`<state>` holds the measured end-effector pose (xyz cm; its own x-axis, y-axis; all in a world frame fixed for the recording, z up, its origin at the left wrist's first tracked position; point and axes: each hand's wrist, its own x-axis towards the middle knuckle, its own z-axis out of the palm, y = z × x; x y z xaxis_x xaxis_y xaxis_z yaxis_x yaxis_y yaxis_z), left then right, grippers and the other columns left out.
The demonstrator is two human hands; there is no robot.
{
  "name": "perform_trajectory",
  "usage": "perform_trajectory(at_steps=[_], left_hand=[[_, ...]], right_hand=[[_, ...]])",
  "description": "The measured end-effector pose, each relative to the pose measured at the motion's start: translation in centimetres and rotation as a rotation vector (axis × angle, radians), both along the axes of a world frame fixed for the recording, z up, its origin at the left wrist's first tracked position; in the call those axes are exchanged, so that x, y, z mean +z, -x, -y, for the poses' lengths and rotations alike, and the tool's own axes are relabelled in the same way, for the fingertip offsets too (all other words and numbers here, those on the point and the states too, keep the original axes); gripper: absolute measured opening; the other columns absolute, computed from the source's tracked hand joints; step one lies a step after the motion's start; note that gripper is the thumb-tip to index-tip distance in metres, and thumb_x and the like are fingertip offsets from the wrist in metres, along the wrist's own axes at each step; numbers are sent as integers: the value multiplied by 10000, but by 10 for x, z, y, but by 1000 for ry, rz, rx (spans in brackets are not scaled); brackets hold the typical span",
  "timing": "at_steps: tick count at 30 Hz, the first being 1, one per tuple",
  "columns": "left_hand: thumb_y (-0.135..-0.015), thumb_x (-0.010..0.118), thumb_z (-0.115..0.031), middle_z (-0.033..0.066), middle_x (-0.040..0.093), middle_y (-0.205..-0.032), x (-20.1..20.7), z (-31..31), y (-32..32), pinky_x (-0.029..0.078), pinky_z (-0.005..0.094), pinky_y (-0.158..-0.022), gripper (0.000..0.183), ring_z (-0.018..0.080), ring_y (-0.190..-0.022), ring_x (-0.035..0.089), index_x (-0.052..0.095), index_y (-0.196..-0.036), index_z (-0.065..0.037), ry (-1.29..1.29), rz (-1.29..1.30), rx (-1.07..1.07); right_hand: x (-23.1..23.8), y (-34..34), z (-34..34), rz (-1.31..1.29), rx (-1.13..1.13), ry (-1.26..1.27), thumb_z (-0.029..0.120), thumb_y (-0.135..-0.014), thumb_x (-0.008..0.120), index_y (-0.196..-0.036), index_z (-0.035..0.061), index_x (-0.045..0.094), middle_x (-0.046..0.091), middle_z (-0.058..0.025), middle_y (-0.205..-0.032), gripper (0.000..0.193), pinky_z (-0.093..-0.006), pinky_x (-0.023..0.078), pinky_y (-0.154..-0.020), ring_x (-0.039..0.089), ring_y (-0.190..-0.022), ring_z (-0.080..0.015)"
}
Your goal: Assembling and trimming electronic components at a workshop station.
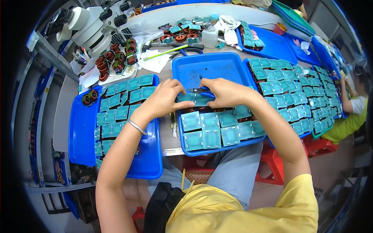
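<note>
In the middle blue tray point(229, 149), rows of teal square boards point(211, 138) lie over copper-wound coils. My left hand point(168, 97) is closed at the left end of the back row, thumb and fingers on either side of a teal-board coil point(187, 98). A pair of small wire cutters with blue handles point(199, 90) is in my right hand point(228, 93). The cutters lie crosswise just above the back row, their dark jaws pointing left toward my left hand. My right thumb reaches down to the boards beside the cutters. My right palm hides part of the handles.
To the left, another blue tray point(149, 166) carries more teal-board coils; several trays of them point(278, 87) stand on the right. Behind are a microscope point(91, 29), bare coils point(116, 58), a bottle point(210, 37) and a white cloth point(228, 27). Another person point(351, 112) sits at far right.
</note>
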<state>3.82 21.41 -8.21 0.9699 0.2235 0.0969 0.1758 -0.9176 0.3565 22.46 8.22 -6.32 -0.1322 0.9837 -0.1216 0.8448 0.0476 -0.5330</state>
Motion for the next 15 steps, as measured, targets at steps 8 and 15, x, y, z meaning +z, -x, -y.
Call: perform_trajectory(at_steps=[8, 15], left_hand=[[-808, 617, -328, 224, 595, -963, -20, 40, -14, 423, 423, -855, 392, 369, -954, 547, 584, -996, 15, 175, 215, -68], [-822, 590, -380, 209, 610, -918, -6, 43, -25, 449, 421, -821, 449, 361, -902, 581, 589, -1018, 24, 33, -85, 110]], right_hand=[[15, -19, 7, -80, -91, -111, 130, -719, 596, -1025, -16, 523, 630, -206, -910, 347, -384, 463, -692, 610, -791, -329], [14, -45, 37, 94, -42, 129, 89, -677, 550, -1102, 17, 516, 617, -200, -979, 432, -397, 457, -775, 598, -868, -348]])
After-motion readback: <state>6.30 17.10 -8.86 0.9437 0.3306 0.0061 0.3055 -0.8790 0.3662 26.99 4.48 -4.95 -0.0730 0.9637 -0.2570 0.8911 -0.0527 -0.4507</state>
